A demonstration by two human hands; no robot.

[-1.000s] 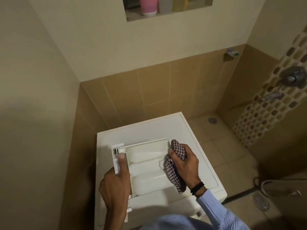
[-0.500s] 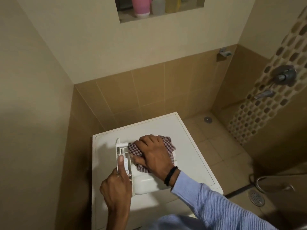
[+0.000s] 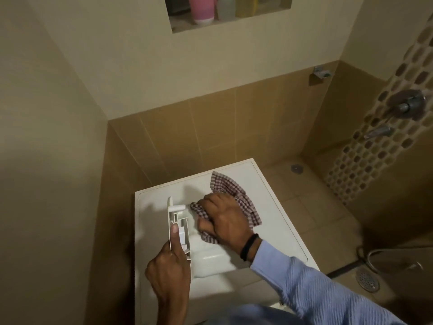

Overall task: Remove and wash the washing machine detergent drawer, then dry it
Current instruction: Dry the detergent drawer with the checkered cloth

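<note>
Low in the centre of the frame, the left hand [image 3: 168, 270] grips the front panel of the white detergent drawer [image 3: 210, 258], thumb laid along its edge, propping it on the washing machine top [image 3: 276, 207]. The right hand [image 3: 225, 219] (a black band [image 3: 249, 247] on its wrist) is clenched round a checked cloth [image 3: 236, 195], pressing it into the drawer's far compartment. Half a second ago the cloth sat bunched under the hand; now its loose end fans toward the upper right.

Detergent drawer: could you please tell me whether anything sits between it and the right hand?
Yes: the checked cloth, bunched under the right hand, lies between it and the drawer. The left hand grips it directly.
</note>
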